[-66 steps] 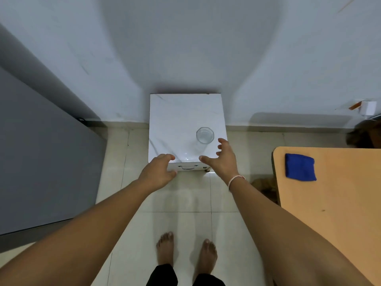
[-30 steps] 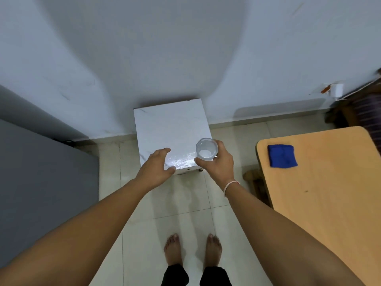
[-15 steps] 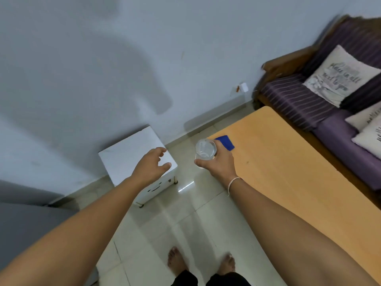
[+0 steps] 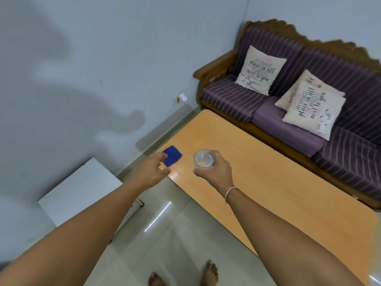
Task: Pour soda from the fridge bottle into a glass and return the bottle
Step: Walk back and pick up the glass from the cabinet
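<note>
R hand [image 4: 216,172] grips glass [image 4: 203,159] over table [image 4: 278,193] edge — L hand [image 4: 151,171] free.

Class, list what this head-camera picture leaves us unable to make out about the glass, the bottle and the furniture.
- Glass: the right hand covers its lower wall, so whether it touches the wooden table is unclear.
- Soda bottle and fridge: neither is in view.
- Blue cloth: the left hand hides its near corner.
- Sofa: cut off by the right edge.
- Cushion lettering: too blurred to read fully.
</note>
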